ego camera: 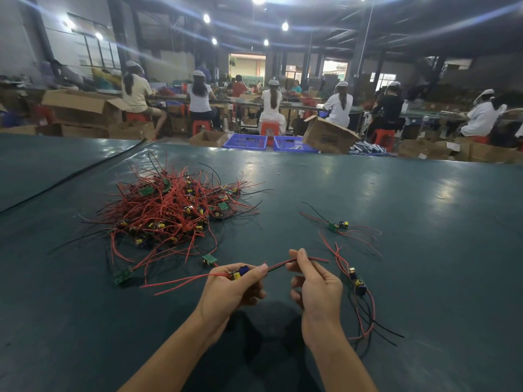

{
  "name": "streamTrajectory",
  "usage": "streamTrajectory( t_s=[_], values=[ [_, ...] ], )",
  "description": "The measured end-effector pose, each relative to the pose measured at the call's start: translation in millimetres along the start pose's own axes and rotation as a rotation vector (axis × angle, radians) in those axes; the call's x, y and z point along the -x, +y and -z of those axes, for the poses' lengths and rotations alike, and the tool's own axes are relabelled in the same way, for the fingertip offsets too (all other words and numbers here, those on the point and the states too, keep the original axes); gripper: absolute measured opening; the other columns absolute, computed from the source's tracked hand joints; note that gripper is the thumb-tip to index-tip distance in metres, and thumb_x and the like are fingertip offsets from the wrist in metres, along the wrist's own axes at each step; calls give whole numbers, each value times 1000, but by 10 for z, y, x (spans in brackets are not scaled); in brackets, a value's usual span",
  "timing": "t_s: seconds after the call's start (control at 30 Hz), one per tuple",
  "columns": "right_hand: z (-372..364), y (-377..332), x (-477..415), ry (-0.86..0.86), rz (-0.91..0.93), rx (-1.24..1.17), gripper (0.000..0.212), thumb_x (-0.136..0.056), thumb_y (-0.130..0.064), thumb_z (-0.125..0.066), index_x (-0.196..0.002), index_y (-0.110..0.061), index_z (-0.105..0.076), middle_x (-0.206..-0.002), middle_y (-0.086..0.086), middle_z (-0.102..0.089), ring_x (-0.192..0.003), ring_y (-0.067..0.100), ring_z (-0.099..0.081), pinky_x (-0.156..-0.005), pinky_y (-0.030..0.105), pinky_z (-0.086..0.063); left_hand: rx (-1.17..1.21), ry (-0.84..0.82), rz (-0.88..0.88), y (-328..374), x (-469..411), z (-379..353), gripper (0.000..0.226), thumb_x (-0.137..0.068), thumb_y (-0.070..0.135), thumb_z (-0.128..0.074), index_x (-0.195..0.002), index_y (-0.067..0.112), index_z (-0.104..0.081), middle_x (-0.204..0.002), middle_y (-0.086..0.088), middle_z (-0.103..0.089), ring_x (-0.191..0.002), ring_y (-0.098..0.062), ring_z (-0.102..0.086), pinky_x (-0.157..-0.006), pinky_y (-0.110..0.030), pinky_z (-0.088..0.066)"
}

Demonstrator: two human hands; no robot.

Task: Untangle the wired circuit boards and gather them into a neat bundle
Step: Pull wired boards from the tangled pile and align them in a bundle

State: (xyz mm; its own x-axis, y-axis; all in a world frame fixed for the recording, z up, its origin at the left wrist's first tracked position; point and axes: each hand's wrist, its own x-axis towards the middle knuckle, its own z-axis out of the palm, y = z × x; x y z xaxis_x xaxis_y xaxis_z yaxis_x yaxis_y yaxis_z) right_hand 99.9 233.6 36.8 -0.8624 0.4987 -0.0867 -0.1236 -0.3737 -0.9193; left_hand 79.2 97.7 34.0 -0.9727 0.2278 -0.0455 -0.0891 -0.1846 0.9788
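Two bare hands low in the middle, above a dark green table [424,210]. Left hand [235,287]: fingers and thumb curled tight round one small circuit board [240,272] with blue and yellow parts. Right hand [314,284]: thumb and first finger pinching the red and black wires [278,265] running out of that board, other fingers curled loose and holding nothing. Two more red wires [181,280] out of the board's left side, trailing flat over the table. Behind the left hand, well apart from it, a big tangled pile [175,210] of red and black wires with many small boards mixed in. At the near edge of the pile, two green boards [123,275] lying flat, wires leading back into the tangle. Just right of the right hand, a pair of boards [357,280] touching each other, wires looping toward the near edge. Farther back on the right, a lone board [338,225] with its own wires. Past the table's far edge, blue baskets [246,142] and an open cardboard box [328,137]; dark print on its side, too blurry to read. Beyond those, a row of people in white caps [199,100] on red stools [268,128], backs turned.
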Motion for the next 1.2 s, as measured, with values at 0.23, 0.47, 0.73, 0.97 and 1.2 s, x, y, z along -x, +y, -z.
streamTrajectory(
  t_s=[0.23, 0.47, 0.73, 0.97, 1.2],
  values=[
    [186, -100, -182, 83, -22, 18, 19, -91, -19, -67, -76, -14, -77, -55, -6, -63, -40, 3, -45, -35, 17, -30, -159, -52, 13, 69, -12, 70, 17, -80, 24, -76, -64, 17, -74, -62, -8, -66, -57, -19, -66, -47, -21, -46],
    [231, -120, -229, 86, -4, 11, 21, -91, -20, -67, -74, -14, -77, -56, -6, -63, -39, 3, -43, -34, 17, -28, -180, -74, -7, 21, 5, 28, 20, -82, 27, -76, -66, 15, -72, -65, -10, -67, -62, -22, -67, -62, -33, -47],
    [-81, 131, 59, -101, -31, 140, 29, -89, -31, -69, -64, -18, -77, -65, 5, -66, -51, 21, -56, -51, 28, -48, 10, -8, 72, -13, 23, -61, 21, -83, 20, -71, -63, 14, -72, -64, -11, -67, -56, -19, -65, -48, -23, -48],
    [-74, 126, -29, -1, -65, 167, 36, -95, -27, -62, -63, -18, -78, -48, -8, -43, -37, 7, -32, -38, 16, -29, -12, -15, 65, 12, 2, -28, 31, -83, 13, -69, -52, 16, -66, -56, -5, -58, -46, -15, -55, -50, -22, -46],
    [168, -23, -249, 116, -90, -17, 29, -94, -20, -61, -73, -9, -77, -48, -10, -49, -35, 4, -27, -34, 17, -18, -35, -53, 69, 15, -4, -34, 28, -81, 15, -71, -53, 16, -65, -54, -2, -58, -46, -14, -54, -49, -22, -46]
  ],
)
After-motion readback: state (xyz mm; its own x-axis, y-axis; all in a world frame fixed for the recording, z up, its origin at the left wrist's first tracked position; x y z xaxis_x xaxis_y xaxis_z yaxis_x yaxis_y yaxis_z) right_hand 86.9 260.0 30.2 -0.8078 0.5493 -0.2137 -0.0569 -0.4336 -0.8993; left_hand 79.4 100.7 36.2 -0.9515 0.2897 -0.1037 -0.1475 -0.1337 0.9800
